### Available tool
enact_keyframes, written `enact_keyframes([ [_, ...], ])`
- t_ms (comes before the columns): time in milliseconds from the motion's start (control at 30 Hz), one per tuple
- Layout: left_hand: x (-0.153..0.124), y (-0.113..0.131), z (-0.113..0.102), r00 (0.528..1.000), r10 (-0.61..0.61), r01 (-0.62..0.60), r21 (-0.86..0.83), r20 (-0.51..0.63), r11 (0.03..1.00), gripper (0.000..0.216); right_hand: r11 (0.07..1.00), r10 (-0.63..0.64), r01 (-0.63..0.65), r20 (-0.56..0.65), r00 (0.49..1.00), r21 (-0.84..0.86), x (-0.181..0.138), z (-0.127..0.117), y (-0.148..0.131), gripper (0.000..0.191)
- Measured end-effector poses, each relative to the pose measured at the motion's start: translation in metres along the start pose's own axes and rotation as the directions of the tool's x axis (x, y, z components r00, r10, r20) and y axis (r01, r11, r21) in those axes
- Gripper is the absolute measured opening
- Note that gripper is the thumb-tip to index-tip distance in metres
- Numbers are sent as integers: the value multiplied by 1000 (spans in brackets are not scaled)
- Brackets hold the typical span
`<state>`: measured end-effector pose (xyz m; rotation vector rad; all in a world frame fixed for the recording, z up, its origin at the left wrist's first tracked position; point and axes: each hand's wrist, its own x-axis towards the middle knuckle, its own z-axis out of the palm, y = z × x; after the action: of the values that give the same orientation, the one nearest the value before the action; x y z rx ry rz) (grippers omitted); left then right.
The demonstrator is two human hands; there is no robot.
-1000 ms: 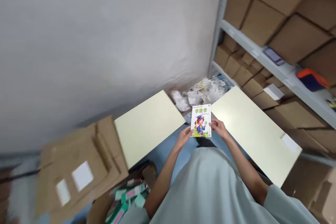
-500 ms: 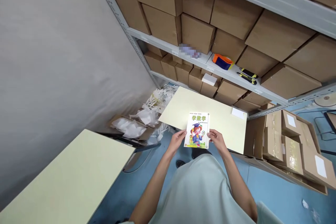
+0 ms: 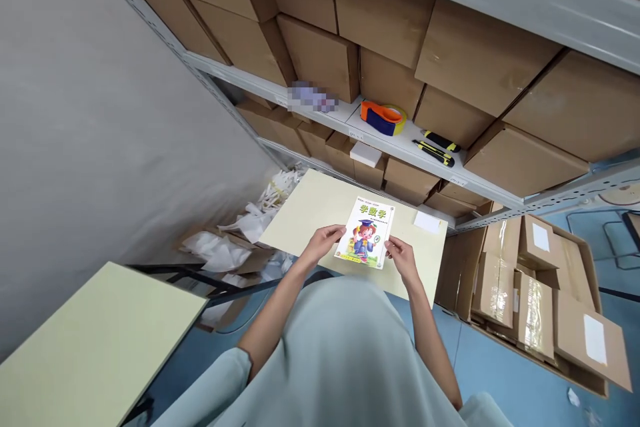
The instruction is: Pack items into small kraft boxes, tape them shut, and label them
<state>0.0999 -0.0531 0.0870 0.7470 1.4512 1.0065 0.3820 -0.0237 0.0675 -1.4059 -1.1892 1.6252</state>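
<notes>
A children's maths booklet (image 3: 367,235), with a cartoon child in a graduation cap and green Chinese characters on its white cover, faces me, tilted slightly to the right. My left hand (image 3: 323,242) pinches its left edge between thumb and fingers. On the opposite side my right hand (image 3: 401,257) grips the lower right edge. Behind and below the booklet is a pale yellow tabletop (image 3: 300,213); whether the booklet touches it I cannot tell. A white card or paper (image 3: 427,222) lies on that tabletop, right of the booklet.
Shelves packed with cardboard boxes (image 3: 470,60) rise beyond the table. On one ledge sit an orange and blue item (image 3: 383,118) and black-yellow box cutters (image 3: 434,152). A large carton of boxes (image 3: 535,307) stands right, a second pale table (image 3: 100,347) left, white packing scraps (image 3: 217,250) between.
My view has shifted, with the shelves and tables sliding left in it. Both hands have carried the booklet forward over the tabletop, and it has tilted a little.
</notes>
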Motion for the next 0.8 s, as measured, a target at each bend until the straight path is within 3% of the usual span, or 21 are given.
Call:
enact_keyframes([
  [200, 13, 18, 7, 999, 16, -18, 54, 39, 998, 72, 999, -34, 34, -63, 997, -4, 3, -12, -7, 62],
  [433, 30, 30, -10, 992, 102, -111, 134, 71, 985, 78, 996, -85, 88, -105, 991, 27, -2, -3, -27, 55],
  [633, 33, 41, -40, 939, 335, -343, 193, 74, 919, 67, 995, -90, 96, -182, 979, 20, -4, 30, -44, 53],
  [800, 22, 61, -76, 885, 462, -463, 227, 64, 857, 50, 971, -237, 229, -225, 945, -63, -2, 70, -59, 43],
])
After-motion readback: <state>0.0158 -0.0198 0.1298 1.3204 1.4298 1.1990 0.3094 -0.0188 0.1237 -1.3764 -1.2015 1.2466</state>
